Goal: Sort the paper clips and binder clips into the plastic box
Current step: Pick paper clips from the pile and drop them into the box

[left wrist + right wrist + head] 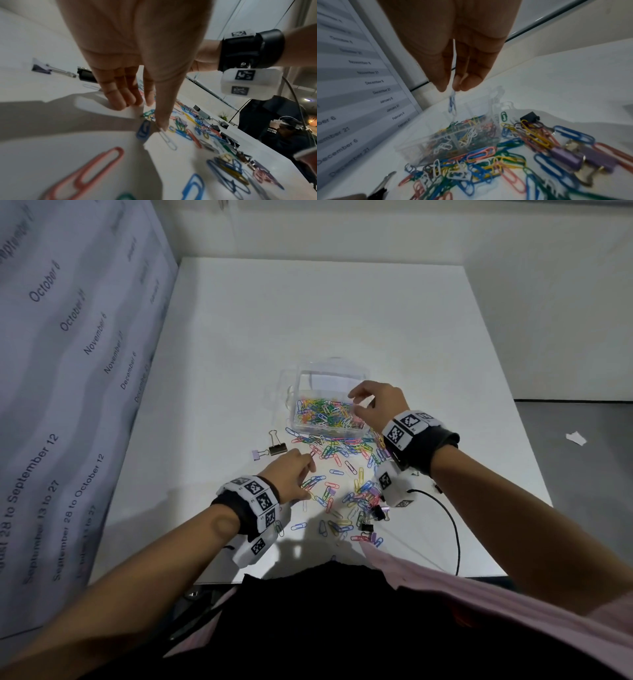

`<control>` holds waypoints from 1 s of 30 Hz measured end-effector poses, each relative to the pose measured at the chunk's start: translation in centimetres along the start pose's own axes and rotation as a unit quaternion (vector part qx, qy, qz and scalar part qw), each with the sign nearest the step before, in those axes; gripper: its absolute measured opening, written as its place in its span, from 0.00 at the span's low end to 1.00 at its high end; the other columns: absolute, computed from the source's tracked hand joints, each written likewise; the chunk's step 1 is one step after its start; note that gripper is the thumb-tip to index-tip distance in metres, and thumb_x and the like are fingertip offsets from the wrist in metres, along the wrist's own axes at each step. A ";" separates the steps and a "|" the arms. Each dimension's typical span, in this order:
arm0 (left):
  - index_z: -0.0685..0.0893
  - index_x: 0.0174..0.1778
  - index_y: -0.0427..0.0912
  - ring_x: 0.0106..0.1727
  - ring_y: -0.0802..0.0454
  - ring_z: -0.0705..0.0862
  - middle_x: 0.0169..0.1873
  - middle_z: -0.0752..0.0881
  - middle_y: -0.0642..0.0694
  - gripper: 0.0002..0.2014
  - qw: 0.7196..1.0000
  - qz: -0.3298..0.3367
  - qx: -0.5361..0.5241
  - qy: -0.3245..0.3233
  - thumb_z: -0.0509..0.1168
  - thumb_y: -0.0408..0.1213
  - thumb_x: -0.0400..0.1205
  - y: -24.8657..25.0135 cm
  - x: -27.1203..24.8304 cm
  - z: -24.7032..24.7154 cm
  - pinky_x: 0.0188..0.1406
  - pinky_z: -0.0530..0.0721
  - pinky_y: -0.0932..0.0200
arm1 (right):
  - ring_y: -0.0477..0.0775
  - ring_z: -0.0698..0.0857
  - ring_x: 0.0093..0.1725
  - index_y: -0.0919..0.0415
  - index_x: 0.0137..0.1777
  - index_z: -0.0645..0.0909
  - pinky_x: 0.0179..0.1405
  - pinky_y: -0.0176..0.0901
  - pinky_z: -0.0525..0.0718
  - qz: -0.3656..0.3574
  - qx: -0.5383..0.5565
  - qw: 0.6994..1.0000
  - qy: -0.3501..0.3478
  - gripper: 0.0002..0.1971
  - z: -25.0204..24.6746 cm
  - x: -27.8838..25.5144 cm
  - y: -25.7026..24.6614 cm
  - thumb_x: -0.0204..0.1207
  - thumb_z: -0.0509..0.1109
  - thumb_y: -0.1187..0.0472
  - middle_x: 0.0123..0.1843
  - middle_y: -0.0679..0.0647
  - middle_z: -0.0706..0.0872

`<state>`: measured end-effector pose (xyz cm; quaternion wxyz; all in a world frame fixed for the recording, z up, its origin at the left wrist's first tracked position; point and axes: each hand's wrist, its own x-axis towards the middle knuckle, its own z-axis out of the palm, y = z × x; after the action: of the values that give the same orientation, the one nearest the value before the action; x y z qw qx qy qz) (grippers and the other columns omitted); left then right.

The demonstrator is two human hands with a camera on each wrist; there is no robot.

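I see the white table [342,313] first, kept bare at the far end so the work stays close to me. Near its middle stands the clear plastic box [328,405], already holding a bed of coloured paper clips in its near compartment, and I judge it sits there so both hands reach it without stretching. Between the box and my body lies the loose scatter of paper clips [342,474], with binder clips mixed in; one black binder clip [276,447] lies apart on the left. My right hand [375,405] hovers over the box, fingertips drawn together on a blue paper clip [452,102] that dangles above the contents, ready to drop, I think. My left hand [290,477] is down at the scatter, fingers bent, thumb tip on a white paper clip [167,138]; whether it actually pinches anything I cannot tell.
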<state>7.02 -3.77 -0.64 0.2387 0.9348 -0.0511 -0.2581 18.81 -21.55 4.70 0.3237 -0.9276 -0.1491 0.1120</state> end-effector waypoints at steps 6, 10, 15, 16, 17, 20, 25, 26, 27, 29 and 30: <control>0.82 0.53 0.38 0.53 0.43 0.81 0.49 0.85 0.40 0.10 0.999 -0.004 -0.005 0.033 0.67 0.34 0.77 0.2 0.0 0.3 0.53 0.76 0.52 | 0.52 0.82 0.44 0.58 0.49 0.82 0.50 0.46 0.85 -0.026 -0.103 0.986 -0.129 0.07 3.0 -2.6 0.4 0.71 0.71 0.64 0.49 0.54 0.84; 0.84 0.48 0.36 0.50 0.41 0.84 0.47 0.87 0.38 0.07 0.999 -0.004 -0.006 0.042 0.66 0.34 0.78 0.6 0.2 0.3 0.49 0.78 0.53 | 0.56 0.73 0.63 0.58 0.72 0.69 0.66 0.50 0.76 -0.041 -0.192 0.960 -0.198 0.35 5.3 -4.4 1.5 0.65 0.78 0.53 0.69 0.58 0.71; 0.82 0.48 0.34 0.51 0.40 0.83 0.46 0.86 0.37 0.06 1.000 -0.004 -0.003 0.027 0.65 0.33 0.79 1.0 0.8 0.4 0.50 0.78 0.53 | 0.63 0.75 0.64 0.61 0.66 0.76 0.60 0.48 0.73 -0.044 -0.194 0.958 -0.204 0.19 6.2 -5.1 1.7 0.73 0.68 0.64 0.63 0.62 0.76; 0.82 0.48 0.35 0.51 0.40 0.84 0.44 0.86 0.38 0.06 1.000 -0.002 -0.003 0.026 0.65 0.33 0.79 1.0 0.9 0.3 0.49 0.78 0.54 | 0.63 0.77 0.62 0.60 0.62 0.79 0.57 0.47 0.74 -0.036 -0.187 0.960 -0.204 0.16 6.0 -5.2 1.6 0.74 0.64 0.68 0.61 0.62 0.78; 0.82 0.48 0.35 0.51 0.41 0.84 0.43 0.86 0.39 0.06 1.000 0.001 -0.005 0.029 0.65 0.33 0.79 1.0 1.0 0.2 0.48 0.77 0.55 | 0.62 0.78 0.60 0.60 0.59 0.81 0.55 0.46 0.75 -0.029 -0.181 0.962 -0.204 0.15 5.8 -5.2 1.5 0.74 0.62 0.69 0.59 0.61 0.80; 0.83 0.47 0.35 0.49 0.42 0.84 0.46 0.87 0.39 0.05 0.997 0.009 -0.032 0.064 0.65 0.32 0.78 1.4 1.2 -0.8 0.45 0.76 0.59 | 0.59 0.84 0.54 0.61 0.51 0.86 0.52 0.41 0.79 -0.012 -0.147 0.974 -0.173 0.14 4.9 -5.0 1.5 0.73 0.61 0.70 0.52 0.59 0.88; 0.83 0.47 0.36 0.42 0.51 0.80 0.41 0.84 0.45 0.04 0.980 -0.003 -0.126 0.152 0.66 0.32 0.78 2.3 1.8 -3.4 0.47 0.78 0.59 | 0.52 0.86 0.46 0.62 0.45 0.88 0.48 0.34 0.77 -0.007 -0.099 0.990 -0.101 0.11 2.7 -3.8 0.8 0.73 0.64 0.70 0.47 0.56 0.91; 0.84 0.47 0.36 0.42 0.53 0.80 0.40 0.83 0.47 0.04 0.975 -0.005 -0.142 0.169 0.66 0.31 0.78 2.4 2.1 -4.1 0.46 0.77 0.61 | 0.51 0.86 0.46 0.61 0.45 0.89 0.48 0.34 0.78 -0.007 -0.096 0.991 -0.089 0.10 2.3 -3.4 0.5 0.74 0.65 0.69 0.47 0.56 0.91; 0.85 0.47 0.37 0.42 0.54 0.80 0.39 0.83 0.49 0.04 0.971 -0.009 -0.153 0.184 0.66 0.30 0.78 2.7 2.5 -4.8 0.45 0.77 0.63 | 0.51 0.87 0.47 0.61 0.44 0.89 0.48 0.35 0.80 -0.001 -0.090 0.993 -0.077 0.09 1.9 -2.9 0.2 0.74 0.66 0.69 0.47 0.55 0.91; 0.86 0.47 0.38 0.41 0.54 0.80 0.39 0.83 0.49 0.05 0.963 -0.020 -0.170 0.210 0.66 0.30 0.78 3.0 3.4 -6.1 0.41 0.77 0.64 | 0.51 0.87 0.44 0.59 0.42 0.89 0.47 0.38 0.84 0.017 -0.059 0.997 -0.048 0.10 1.1 -1.9 -0.3 0.73 0.66 0.69 0.46 0.55 0.91; 0.86 0.48 0.39 0.41 0.54 0.80 0.38 0.84 0.48 0.06 0.958 -0.031 -0.177 0.223 0.66 0.31 0.78 3.1 3.8 -6.7 0.40 0.77 0.64 | 0.51 0.87 0.42 0.59 0.42 0.88 0.47 0.41 0.86 0.023 -0.044 0.998 -0.029 0.10 0.7 -1.4 -0.6 0.72 0.65 0.69 0.44 0.54 0.92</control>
<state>13.79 -4.53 4.09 0.3974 0.9126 0.0787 -0.0552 17.19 -21.21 4.65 0.2757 -0.9404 -0.1420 0.1393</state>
